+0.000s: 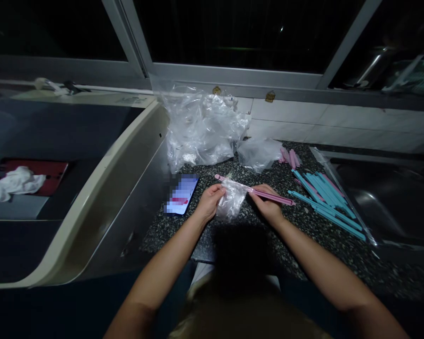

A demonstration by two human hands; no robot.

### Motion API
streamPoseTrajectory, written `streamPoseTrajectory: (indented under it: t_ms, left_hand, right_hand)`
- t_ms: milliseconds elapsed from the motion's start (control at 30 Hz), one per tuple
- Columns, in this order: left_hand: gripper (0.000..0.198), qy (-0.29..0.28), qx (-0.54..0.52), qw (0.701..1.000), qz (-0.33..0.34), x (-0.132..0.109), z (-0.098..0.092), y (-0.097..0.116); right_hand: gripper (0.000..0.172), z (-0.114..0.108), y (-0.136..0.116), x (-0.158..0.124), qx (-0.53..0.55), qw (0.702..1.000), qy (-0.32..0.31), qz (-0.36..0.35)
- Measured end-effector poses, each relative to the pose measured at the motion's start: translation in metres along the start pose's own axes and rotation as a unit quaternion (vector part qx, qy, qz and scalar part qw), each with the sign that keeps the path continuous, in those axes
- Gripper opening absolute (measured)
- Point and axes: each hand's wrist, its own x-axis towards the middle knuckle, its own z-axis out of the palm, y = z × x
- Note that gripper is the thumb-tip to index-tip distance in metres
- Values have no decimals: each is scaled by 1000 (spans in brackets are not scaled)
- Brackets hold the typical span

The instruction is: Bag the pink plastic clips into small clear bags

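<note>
Between my hands, over the speckled countertop (205,242), is a clear plastic bag (232,200) with a long pink plastic strip (273,196) partly inside it. My left hand (209,202) pinches the bag's left edge. The pink strip is gripped by my right hand (267,203) near its middle; its left end lies under the bag's film. To the right of my right hand lie several blue strips (327,190) with a few pink ones among them. Shorter pink pieces (292,158) lie behind, beside a clear bag (258,153).
A lit phone (182,194) lies left of my left hand. Crumpled clear bags (205,125) are heaped at the back against the tiled wall (289,113). A sink (392,197) bounds the right side. A large beige-rimmed appliance (102,179) stands at the left.
</note>
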Motion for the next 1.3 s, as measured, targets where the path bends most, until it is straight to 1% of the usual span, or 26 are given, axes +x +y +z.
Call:
streamPoseTrajectory:
  t_ms: [233,433,567,800,967,1133,1300]
  left_hand:
    - [41,4,-6,1000,-23,2,1,-1]
    - [37,3,-9,999,-37,1,3,2]
    - [38,1,-12,999,-52,1,1,2]
    - [31,-13,-1,997,-77,3,-2,1]
    - [32,-16,-6,997,-77,4,-5,-1]
    - [35,-19,-8,997,-76,4,-3,0]
    - [32,-40,8,997,-68,3,-4,-1]
  right_hand:
    - [8,1,-6,-3,-7,1000,-14,4]
    - [10,4,-5,-6,-6,1000,-20,3]
    - [10,5,-4,-8,1,1000,-28,0]
    - [11,3,-11,-7,3,998,-56,31]
    - [9,-1,-13,-4,-5,998,-67,12]
    - [10,-7,-15,-4,6,999,-50,-17]
    - [18,-8,-16,-7,69,997,-19,-3]
